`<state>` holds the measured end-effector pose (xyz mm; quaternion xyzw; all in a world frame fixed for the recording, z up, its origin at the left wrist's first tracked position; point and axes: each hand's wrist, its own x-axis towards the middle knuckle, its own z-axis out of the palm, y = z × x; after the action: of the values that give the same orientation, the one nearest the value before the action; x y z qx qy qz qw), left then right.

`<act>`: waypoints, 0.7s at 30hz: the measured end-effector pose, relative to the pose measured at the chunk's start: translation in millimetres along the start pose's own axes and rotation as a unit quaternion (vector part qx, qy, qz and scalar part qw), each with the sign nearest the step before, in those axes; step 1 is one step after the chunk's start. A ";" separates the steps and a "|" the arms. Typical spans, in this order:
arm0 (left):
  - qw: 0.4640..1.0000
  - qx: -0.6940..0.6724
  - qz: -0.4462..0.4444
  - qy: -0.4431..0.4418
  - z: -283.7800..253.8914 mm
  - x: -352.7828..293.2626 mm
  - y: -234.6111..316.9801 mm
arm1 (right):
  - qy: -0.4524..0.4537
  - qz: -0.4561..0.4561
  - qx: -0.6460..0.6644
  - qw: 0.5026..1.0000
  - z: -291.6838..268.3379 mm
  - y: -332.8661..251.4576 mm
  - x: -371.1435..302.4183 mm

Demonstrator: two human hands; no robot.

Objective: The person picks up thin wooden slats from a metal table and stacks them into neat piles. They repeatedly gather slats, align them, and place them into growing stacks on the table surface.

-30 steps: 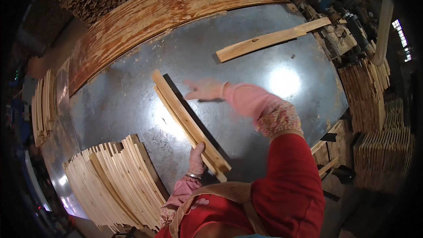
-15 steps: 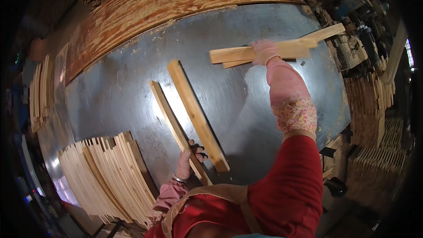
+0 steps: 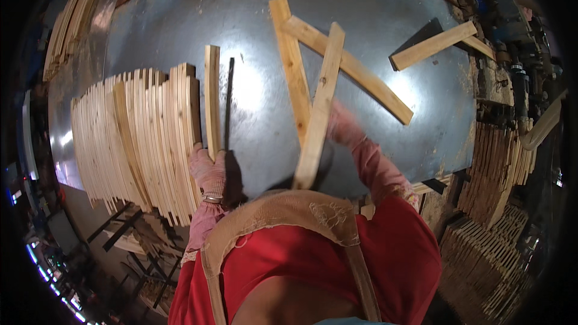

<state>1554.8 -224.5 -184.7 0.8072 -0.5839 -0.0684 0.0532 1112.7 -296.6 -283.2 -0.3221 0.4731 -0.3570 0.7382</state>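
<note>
1. Your left hand [image 3: 208, 171] pinches a strip [image 3: 212, 96] beside the slat row [image 3: 159, 144]; tilting could skew the row;
2. I can't tell whether your right hand [image 3: 345, 126] grips the long board [image 3: 323, 93]; slipping could jar the crossing board [image 3: 376, 91].

Dim overall; tabletop [image 3: 373, 24] glares white at 11 and 2 o'clock, shadows dark; right fingers [image 3: 341, 121] look motion-blurred; 8 o'clock background [image 3: 66, 229] murky; fisheye bends straight edges, rim goes black.

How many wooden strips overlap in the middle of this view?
3: the left strip, the slanting strip reaching right, and the front strip crossing in front of both, beside the right hand. Others could be hidden beneath.
</note>
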 end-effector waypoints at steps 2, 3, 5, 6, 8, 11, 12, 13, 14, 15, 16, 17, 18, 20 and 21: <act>0.998 0.056 0.019 0.031 0.6 -34.6 -55.2 | -0.070 0.073 0.182 0.978 63.4 -12.8 -62.4; 0.995 0.095 -0.018 0.036 2.0 -48.9 -66.9 | -0.099 0.130 0.344 0.925 97.0 -30.6 -93.5; 0.996 0.087 -0.023 0.013 -4.1 -54.0 -73.3 | 0.046 0.219 0.276 0.935 116.3 -2.8 -123.3; 0.996 0.083 -0.025 0.002 -15.0 -50.8 -67.0 | 0.119 0.260 0.239 0.928 119.8 14.1 -132.0; 0.999 -0.018 0.036 0.005 -21.4 -46.0 -57.1 | 0.124 0.140 0.029 0.982 114.6 43.2 -133.2; 0.967 -0.218 0.127 -0.037 -9.6 -39.8 -19.8 | 0.176 -0.011 -0.310 0.934 114.2 47.9 -105.0; 0.956 -0.234 0.154 -0.092 -18.8 -41.6 13.7 | 0.199 0.018 -0.293 0.935 120.7 53.0 -90.7; 0.951 -0.235 0.175 -0.099 -17.2 -48.9 38.3 | 0.173 0.018 -0.315 0.933 133.2 50.3 -84.0; 0.945 -0.235 0.199 -0.106 -15.0 -52.6 59.9 | 0.148 0.017 -0.336 0.930 146.4 46.2 -78.0; 0.950 -0.211 0.201 -0.114 -6.2 -56.3 72.8 | 0.077 -0.010 -0.396 0.915 168.4 23.7 -83.9; 0.953 -0.189 0.204 -0.125 7.0 -58.8 81.8 | 0.007 -0.034 -0.452 0.891 185.4 -3.0 -92.6; 0.959 -0.121 0.207 -0.153 17.2 -56.4 85.8 | -0.027 0.062 -0.514 0.855 189.3 -38.2 -92.0; 0.962 -0.093 0.200 -0.159 20.3 -57.5 86.9 | 0.067 0.006 -0.556 0.828 171.9 -41.6 -88.1; 0.968 -0.039 0.181 -0.167 22.7 -59.7 90.7 | 0.244 -0.118 -0.575 0.772 84.4 -32.7 -68.0; 0.966 -0.049 0.138 -0.212 12.2 -55.2 89.6 | 0.264 -0.061 -0.584 0.765 74.6 -88.0 -70.1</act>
<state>1451.9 -200.2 -179.2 0.6822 -0.6836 -0.2582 -0.0236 1141.5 -275.3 -153.1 -0.6120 0.7459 -0.1274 0.2301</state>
